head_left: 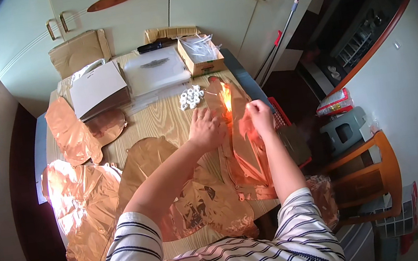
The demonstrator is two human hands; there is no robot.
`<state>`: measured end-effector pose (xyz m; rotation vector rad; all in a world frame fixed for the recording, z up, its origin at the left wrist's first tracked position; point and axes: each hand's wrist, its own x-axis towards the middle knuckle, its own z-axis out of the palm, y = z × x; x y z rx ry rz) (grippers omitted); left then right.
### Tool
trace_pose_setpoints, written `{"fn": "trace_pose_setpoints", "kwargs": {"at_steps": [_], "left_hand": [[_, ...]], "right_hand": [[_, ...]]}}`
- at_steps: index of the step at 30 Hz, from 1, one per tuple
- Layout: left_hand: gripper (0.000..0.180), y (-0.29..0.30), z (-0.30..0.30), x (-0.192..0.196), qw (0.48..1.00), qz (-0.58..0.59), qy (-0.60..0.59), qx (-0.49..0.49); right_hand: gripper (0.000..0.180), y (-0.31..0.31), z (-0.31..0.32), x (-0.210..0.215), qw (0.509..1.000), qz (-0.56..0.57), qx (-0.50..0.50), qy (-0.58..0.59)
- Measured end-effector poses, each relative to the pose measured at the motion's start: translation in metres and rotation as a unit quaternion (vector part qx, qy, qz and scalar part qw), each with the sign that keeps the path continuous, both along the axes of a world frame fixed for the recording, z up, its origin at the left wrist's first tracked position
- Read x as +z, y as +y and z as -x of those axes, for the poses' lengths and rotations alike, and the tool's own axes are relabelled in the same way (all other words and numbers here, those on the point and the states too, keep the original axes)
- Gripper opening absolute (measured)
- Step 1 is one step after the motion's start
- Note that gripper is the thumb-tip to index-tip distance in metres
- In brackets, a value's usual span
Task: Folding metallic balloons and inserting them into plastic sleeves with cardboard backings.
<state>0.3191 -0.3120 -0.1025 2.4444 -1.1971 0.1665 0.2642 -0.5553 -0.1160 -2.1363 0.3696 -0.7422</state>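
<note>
A flat, copper-coloured foil balloon [247,152] lies lengthwise on the right side of the table, partly folded over, with bright light glaring off its far part. My right hand [260,118] pinches the balloon's right edge and lifts it slightly. On the balloon's left side rests my left hand [207,129], palm down with its fingers apart. Just beyond the left hand sits a small pile of white rings [191,97]. More flat foil balloons lie around my forearms: one balloon [85,201] at the left, another balloon [204,208] near my body.
At the back are a stack of grey cards [99,87], a pile of clear plastic sleeves [155,71] and a cardboard box [205,67] holding clear plastic pieces. Another foil balloon [73,131] lies far left. A wooden chair [385,170] and a grey-green stool [345,130] stand at the right.
</note>
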Motion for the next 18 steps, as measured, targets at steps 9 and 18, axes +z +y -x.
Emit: {"fn": "trace_pose_setpoints", "kwargs": {"at_steps": [9, 18], "left_hand": [[0.115, -0.006, 0.018, 0.008, 0.978, -0.189, 0.037, -0.085], [0.113, -0.006, 0.032, 0.01, 0.986, -0.116, -0.013, -0.121]], "right_hand": [[0.036, -0.047, 0.101, 0.111, 0.885, -0.264, -0.111, -0.367], [0.041, -0.064, 0.195, 0.286, 0.806, -0.388, 0.095, -0.437]]}}
